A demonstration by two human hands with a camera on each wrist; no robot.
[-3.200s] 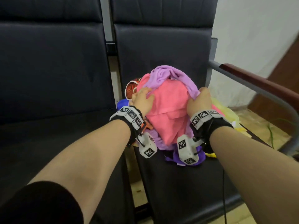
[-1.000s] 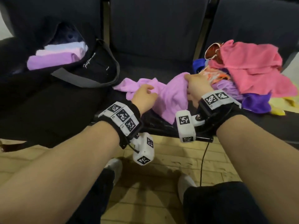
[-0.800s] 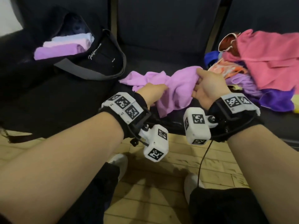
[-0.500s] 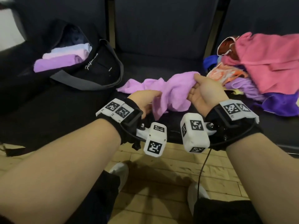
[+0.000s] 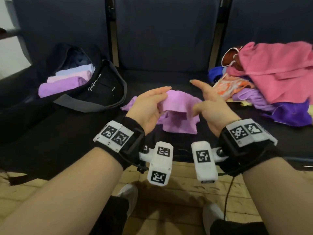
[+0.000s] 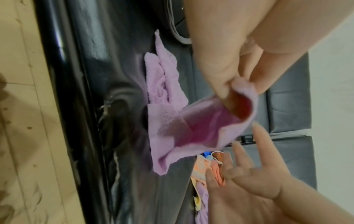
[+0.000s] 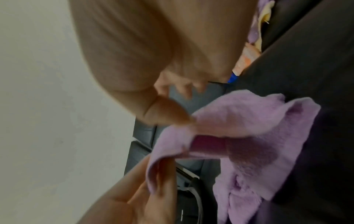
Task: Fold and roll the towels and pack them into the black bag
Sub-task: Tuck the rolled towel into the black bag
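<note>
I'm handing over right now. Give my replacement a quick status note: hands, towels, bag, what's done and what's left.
Left hand: pinches an edge of the lilac towel, which is crumpled on the middle seat.
Right hand: open beside it, no grip.
Black bag, left seat: three rolled towels visible inside.
Unfolded pile: right seat.
Left: fold, roll and pack the lilac towel, then the pile.

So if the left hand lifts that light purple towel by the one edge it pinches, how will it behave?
The light purple towel would probably hang limp: it already droops and bunches below the left hand. It looks light, since a pinch holds the edge up. The fuzzy pile suggests that it won't slip easily.
</note>
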